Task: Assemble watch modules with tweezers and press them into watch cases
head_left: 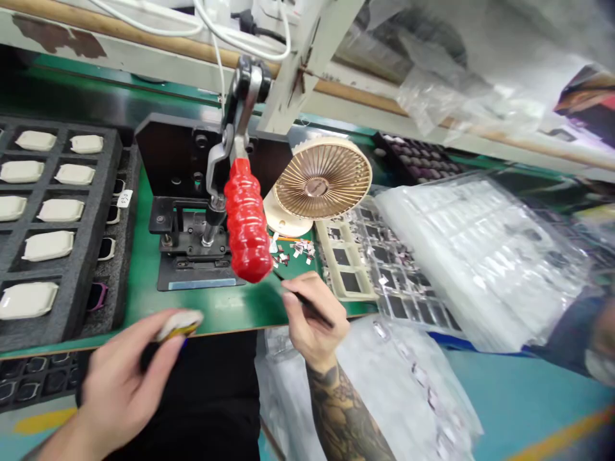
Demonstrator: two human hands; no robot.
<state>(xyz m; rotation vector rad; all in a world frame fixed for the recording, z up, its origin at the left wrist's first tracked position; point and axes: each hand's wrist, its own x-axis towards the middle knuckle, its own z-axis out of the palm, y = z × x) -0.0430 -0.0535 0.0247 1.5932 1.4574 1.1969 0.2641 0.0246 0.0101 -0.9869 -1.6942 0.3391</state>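
My left hand point(127, 374) is closed at the table's front edge, pinching a small white watch case point(180, 324) with yellow showing on its underside. In my right hand point(314, 320) is a pair of slim black tweezers point(310, 304), their thin tip pointing up and left toward the small parts. The tip is partly blurred near the red handle point(247, 224) of a toggle press point(202, 246), which stands between and beyond my hands. Small loose connector-like pieces point(302, 248) lie scattered on the green mat point(225, 310) beyond the tweezers.
At the left, a grey foam tray point(108, 211) holds several white watch cases point(50, 245). A beige fan point(321, 179) stands behind the press. To the right are a cream compartment tray point(348, 256), clear trays point(408, 288) and a stack wrapped in plastic point(480, 250). A white shelf post point(307, 70) rises behind.
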